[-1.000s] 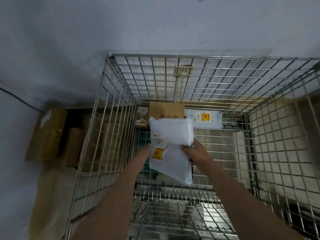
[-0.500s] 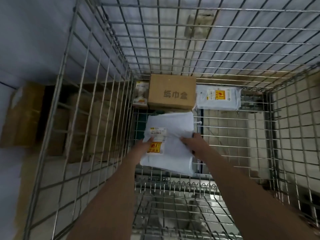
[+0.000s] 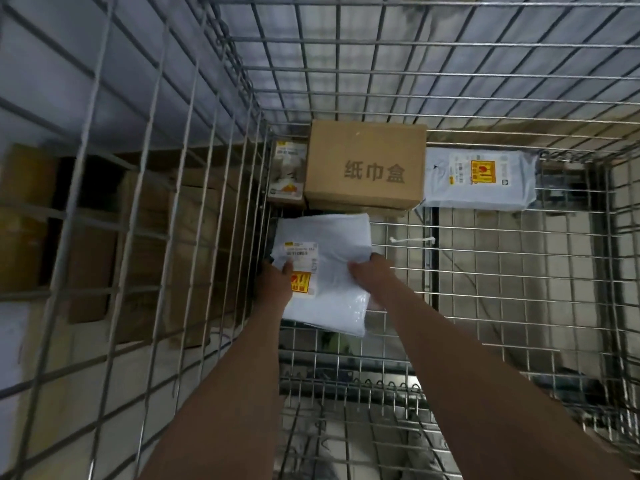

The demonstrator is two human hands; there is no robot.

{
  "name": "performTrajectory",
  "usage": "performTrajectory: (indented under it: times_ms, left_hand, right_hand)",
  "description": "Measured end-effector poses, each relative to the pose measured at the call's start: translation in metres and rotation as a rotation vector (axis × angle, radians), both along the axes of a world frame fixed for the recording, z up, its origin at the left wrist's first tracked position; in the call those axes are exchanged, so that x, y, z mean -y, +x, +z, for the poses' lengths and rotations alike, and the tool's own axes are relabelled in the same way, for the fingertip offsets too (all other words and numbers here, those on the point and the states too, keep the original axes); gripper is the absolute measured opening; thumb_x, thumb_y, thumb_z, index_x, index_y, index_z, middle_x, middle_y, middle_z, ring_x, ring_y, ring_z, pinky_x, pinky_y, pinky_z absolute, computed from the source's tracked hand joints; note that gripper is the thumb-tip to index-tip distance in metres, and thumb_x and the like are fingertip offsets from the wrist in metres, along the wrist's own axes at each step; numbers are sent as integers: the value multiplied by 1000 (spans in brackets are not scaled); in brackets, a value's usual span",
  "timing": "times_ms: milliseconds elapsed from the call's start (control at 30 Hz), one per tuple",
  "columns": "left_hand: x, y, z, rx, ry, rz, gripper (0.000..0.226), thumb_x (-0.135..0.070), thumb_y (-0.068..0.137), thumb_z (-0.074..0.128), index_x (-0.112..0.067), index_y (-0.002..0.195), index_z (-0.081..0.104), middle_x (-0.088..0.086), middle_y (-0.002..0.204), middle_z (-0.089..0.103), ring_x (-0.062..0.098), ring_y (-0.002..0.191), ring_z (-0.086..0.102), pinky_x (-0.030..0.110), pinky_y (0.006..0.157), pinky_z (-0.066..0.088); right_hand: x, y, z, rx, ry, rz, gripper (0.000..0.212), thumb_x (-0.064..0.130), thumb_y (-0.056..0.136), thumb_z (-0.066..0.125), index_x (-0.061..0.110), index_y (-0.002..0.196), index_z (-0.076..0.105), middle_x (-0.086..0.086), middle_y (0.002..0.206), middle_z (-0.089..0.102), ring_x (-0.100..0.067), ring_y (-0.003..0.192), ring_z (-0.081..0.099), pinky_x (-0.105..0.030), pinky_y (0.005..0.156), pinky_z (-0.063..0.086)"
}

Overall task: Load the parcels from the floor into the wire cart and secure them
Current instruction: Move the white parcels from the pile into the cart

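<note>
1. Starting at the far left, outside the wire cart (image 3: 166, 188), brown cartons (image 3: 86, 258) lie on the floor against the wall; whether they are parcels waiting to be loaded cannot be told through the mesh.
2. Just inside the cart's left wall, the left hand (image 3: 275, 280) pinches the near-left edge of a white poly-bag parcel (image 3: 329, 268), thumb on top beside its yellow label.
3. That parcel sits low in the near-left corner of the cart, seemingly at or just above the wire floor, right in front of the row at the back.
4. On its right edge, the right hand (image 3: 369, 275) grips the bag with curled fingers.
5. Along the back wall stand a small carton (image 3: 287, 171), a brown box (image 3: 365, 164) and a grey mailer (image 3: 479, 178), already loaded.
6. Most of the cart floor to the right lies bare, so loading looks early, and securing is not yet begun.
</note>
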State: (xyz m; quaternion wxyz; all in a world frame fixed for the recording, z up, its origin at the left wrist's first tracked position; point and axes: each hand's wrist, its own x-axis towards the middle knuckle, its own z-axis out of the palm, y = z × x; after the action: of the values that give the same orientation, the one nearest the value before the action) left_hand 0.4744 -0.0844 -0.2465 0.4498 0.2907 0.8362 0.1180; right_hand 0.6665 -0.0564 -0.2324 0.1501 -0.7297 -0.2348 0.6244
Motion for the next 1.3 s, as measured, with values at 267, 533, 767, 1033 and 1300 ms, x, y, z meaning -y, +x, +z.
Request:
performTrajectory:
  times_ms: [267,533,767,1033,1300]
  left_hand:
    - [14,32,-16,-459,130,-269,61,-34,98,57,-5,147,35,30,141,38,44,124,47,49,99,47]
    - [36,35,-22,-590,1,-881,74,-64,99,18,-32,155,-20,14,162,-25,35,150,-21,58,118,-11]
    - [43,11,-31,-513,52,-698,80,-53,101,36,-10,160,0,17,166,-8,34,153,-1,48,125,5]
    - [50,34,-16,-434,245,-1330,119,-82,77,51,-24,157,-16,11,164,-23,35,151,-18,65,118,-3]
    - [58,36,-25,-607,111,-1226,108,-8,86,56,-34,154,-23,6,162,-29,33,150,-24,63,117,1]
  right_hand:
    - [1,-4,-26,231,-30,81,49,20,89,61,-2,130,45,-21,124,60,-38,114,60,-38,84,50]
    - [2,-4,-17,434,116,169,59,26,102,49,13,155,26,-19,136,57,-37,116,60,-39,91,49]
    - [-46,-9,-23,303,55,263,48,35,88,64,4,124,52,-21,116,64,-38,101,65,-43,88,54]
    - [-44,-23,-30,312,30,205,44,26,84,71,-1,117,61,-20,111,68,-37,99,68,-37,62,58]
    - [-41,-19,-29,375,103,247,36,22,90,62,3,121,59,-19,120,65,-36,111,62,-30,80,47]
